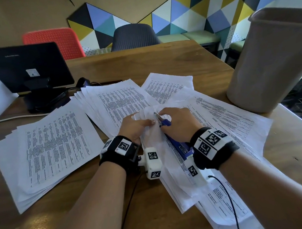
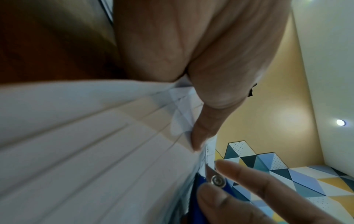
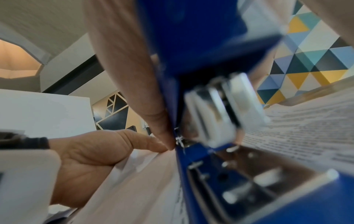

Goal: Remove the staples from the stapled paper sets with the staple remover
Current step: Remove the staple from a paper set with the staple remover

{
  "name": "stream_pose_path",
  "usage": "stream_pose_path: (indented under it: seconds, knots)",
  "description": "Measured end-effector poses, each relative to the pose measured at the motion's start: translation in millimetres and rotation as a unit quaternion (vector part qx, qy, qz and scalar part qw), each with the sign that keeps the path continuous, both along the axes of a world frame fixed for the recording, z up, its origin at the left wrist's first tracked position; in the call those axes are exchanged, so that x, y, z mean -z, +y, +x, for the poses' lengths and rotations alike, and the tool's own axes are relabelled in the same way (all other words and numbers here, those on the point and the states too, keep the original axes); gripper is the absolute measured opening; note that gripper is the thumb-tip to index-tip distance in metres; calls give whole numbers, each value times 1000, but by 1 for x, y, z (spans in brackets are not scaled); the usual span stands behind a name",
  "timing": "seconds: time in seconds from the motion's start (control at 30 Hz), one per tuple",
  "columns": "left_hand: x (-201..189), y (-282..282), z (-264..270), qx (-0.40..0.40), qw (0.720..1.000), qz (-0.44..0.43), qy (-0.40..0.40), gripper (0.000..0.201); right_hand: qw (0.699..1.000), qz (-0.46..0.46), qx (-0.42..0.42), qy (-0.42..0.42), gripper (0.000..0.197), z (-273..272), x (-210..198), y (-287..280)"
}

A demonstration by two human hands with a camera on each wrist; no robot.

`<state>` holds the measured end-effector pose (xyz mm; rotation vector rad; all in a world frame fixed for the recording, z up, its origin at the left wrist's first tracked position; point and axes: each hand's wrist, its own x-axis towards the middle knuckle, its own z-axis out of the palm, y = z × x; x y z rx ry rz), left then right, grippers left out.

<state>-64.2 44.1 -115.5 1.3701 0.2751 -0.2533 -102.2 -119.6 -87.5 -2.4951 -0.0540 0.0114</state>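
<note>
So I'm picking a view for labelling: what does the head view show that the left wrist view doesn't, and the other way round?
Only the head view: the bin, monitor, other paper piles, and the right hand gripping the blue stapler.
Only the left wrist view: the tool's rivet up close.
Both: the left hand holding the paper set.

A paper set (image 1: 149, 132) is pinched by the left hand (image 1: 135, 128) while a blue stapler (image 1: 174, 139) is gripped by the right hand (image 1: 179, 124) over a paper-strewn table (image 1: 142, 60).
</note>
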Motion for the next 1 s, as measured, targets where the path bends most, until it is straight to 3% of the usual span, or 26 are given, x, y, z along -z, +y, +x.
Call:
stream_pose_path:
  seconds: [0.33,0.73,1.0]
  knots:
    - [0,0,4,13,999,47,15,26,998,15,-9,55,58,-2,-4,-11]
    - [2,3,3,33,999,18,7,35,997,28,-33,57,64,-3,-7,-12]
    - [3,2,5,23,999,34,8,34,999,-8,-38,38,53,0,-3,-3]
